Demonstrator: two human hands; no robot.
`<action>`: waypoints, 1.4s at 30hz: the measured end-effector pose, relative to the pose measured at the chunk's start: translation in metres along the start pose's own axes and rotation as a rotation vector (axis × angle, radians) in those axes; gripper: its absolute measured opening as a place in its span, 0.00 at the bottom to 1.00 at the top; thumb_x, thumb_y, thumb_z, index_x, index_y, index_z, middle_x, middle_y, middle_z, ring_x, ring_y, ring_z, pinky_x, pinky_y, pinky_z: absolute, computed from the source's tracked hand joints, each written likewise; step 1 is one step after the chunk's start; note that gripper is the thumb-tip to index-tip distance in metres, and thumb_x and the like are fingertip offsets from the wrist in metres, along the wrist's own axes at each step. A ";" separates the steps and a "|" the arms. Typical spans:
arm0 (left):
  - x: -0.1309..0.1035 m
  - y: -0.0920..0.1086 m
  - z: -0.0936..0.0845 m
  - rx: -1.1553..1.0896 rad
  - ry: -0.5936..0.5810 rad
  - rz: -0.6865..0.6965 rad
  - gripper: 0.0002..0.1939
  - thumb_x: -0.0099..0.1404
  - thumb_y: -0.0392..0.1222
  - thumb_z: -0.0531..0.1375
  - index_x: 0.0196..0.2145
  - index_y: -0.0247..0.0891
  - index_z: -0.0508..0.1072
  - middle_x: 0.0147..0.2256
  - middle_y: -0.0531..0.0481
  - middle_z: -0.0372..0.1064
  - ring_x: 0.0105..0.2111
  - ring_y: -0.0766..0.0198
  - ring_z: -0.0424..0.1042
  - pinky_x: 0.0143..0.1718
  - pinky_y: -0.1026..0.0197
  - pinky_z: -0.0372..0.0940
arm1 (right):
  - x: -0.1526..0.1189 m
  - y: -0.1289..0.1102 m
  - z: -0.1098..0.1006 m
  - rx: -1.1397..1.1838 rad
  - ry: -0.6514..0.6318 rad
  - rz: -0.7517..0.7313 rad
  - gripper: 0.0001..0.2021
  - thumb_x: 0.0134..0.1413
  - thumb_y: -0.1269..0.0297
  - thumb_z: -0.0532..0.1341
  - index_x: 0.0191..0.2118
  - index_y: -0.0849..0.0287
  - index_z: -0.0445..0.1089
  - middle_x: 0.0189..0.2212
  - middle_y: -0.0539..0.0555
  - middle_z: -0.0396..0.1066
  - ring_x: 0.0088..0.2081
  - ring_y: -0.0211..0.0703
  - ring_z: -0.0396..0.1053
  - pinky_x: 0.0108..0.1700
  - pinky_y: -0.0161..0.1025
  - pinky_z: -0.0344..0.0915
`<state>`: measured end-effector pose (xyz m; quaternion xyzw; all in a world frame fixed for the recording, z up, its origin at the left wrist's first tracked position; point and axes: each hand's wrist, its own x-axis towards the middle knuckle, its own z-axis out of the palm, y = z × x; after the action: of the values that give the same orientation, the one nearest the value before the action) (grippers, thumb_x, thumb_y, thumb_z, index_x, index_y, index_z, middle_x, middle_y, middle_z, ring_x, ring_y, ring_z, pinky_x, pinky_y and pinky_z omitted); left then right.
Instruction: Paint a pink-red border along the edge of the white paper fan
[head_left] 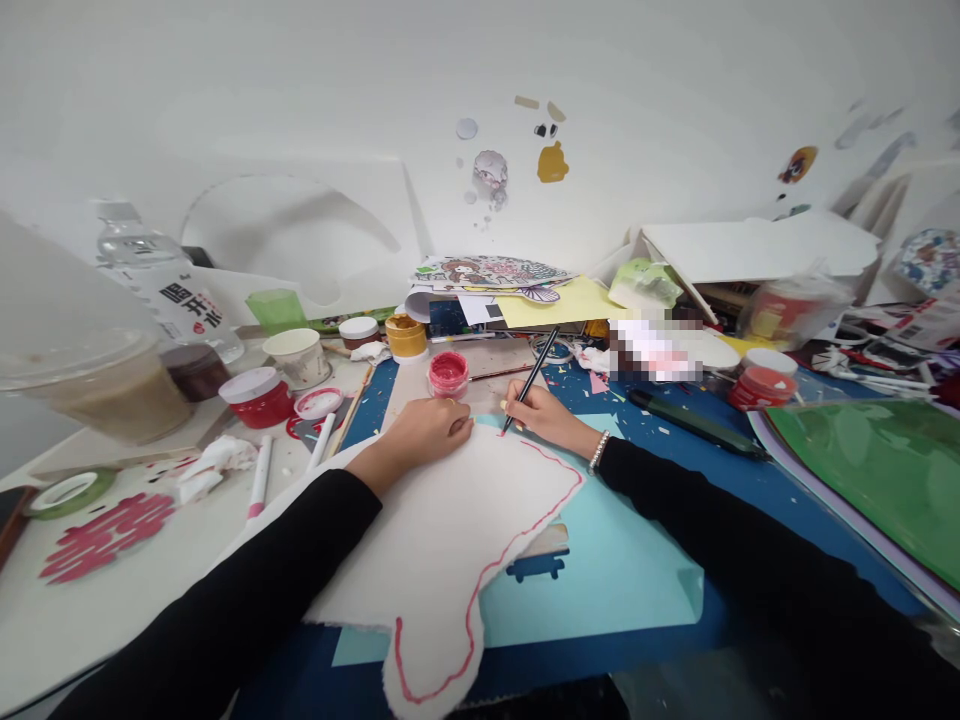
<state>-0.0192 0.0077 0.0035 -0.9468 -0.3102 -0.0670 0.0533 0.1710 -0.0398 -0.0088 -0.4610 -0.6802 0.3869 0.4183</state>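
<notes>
A large white cut-out board lies before me, with a wavy red painted line along its right edge and rounded lower tab. My left hand rests on its upper part, fingers curled in against the board near the far edge. Between the thumb and fingers of my right hand is a slim black paintbrush, slanted, its tip at the board's upper edge by a small red mark. Just beyond my hands stands an open pot of red paint. Light blue paper lies under the board.
Paint jars, a paper cup, a lidded drink cup and a water bottle crowd the left. A dark green cutter-like tool and green sheets lie right. Paper scraps dot the blue table.
</notes>
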 end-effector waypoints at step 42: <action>0.000 0.000 0.000 0.016 0.009 -0.007 0.14 0.60 0.42 0.46 0.20 0.38 0.60 0.23 0.50 0.66 0.24 0.63 0.65 0.21 0.63 0.46 | 0.001 0.003 -0.002 -0.104 0.067 -0.006 0.06 0.48 0.68 0.51 0.23 0.58 0.52 0.14 0.42 0.52 0.18 0.31 0.51 0.21 0.30 0.48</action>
<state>-0.0188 0.0075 0.0034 -0.9449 -0.3139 -0.0690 0.0622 0.1735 -0.0378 -0.0109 -0.4930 -0.6863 0.3341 0.4176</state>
